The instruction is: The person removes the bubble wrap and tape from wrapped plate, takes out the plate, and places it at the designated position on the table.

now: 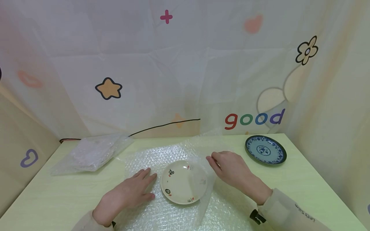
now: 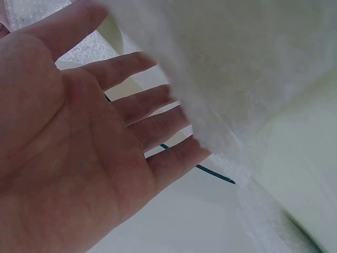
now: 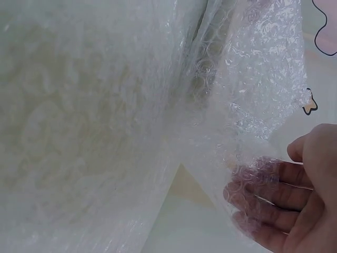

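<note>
A small cream plate (image 1: 180, 183) with little printed motifs lies on a sheet of bubble wrap (image 1: 156, 157) in the head view. A folded flap of the wrap covers the plate's right part. To the left of the plate, my left hand (image 1: 130, 192) rests on the wrap with fingers spread, apart from the rim. My right hand (image 1: 234, 168) pinches the wrap's edge at the plate's right. In the right wrist view, fingers (image 3: 287, 197) show through the clear bubble wrap (image 3: 253, 179). The left wrist view shows the left palm (image 2: 79, 142) with its fingertips partly hidden by wrap.
A blue-and-white patterned plate (image 1: 266, 150) with a dark rim sits at the back right of the pale table (image 1: 312, 189). Another bubble-wrapped bundle (image 1: 93, 152) lies at the back left. A printed curtain (image 1: 179, 64) hangs behind the table and along its sides.
</note>
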Available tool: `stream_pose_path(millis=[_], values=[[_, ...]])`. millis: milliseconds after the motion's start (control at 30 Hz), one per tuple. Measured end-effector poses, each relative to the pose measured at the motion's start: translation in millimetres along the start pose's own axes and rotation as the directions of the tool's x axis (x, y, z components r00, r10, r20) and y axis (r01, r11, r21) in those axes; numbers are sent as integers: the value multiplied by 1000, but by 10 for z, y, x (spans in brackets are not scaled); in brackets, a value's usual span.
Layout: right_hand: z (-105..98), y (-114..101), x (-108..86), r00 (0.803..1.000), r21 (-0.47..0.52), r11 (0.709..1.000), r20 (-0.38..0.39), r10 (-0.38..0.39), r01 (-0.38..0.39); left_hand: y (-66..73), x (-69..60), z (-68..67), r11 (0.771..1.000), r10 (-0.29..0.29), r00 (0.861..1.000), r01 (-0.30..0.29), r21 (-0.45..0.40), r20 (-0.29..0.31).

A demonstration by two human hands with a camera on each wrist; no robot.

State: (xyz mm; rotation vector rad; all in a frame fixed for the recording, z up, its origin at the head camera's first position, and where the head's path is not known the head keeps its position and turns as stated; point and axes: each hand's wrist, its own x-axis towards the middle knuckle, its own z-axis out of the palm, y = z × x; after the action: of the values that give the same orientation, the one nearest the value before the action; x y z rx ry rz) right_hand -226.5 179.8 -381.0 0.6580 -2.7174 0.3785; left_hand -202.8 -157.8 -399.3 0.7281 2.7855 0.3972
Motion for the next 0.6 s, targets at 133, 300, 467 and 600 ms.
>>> stream_pose_path(millis=[133, 300, 467, 600], values=[[10, 1, -2, 1000, 28, 999, 18, 19, -19, -1, 0, 6, 1000, -4, 1000, 4, -1, 2], [9, 3, -3, 999, 52, 998, 37, 27, -29, 1, -4, 10, 1000, -1, 1000, 1, 1, 2], [-10, 8, 0, 998, 103, 994, 54, 13, -19, 2, -3, 6, 1000, 3, 1000, -3, 10, 4], [-30, 14, 0, 997, 166, 986, 76, 14, -27, -2, 4, 6, 1000, 5, 1000, -5, 11, 4]])
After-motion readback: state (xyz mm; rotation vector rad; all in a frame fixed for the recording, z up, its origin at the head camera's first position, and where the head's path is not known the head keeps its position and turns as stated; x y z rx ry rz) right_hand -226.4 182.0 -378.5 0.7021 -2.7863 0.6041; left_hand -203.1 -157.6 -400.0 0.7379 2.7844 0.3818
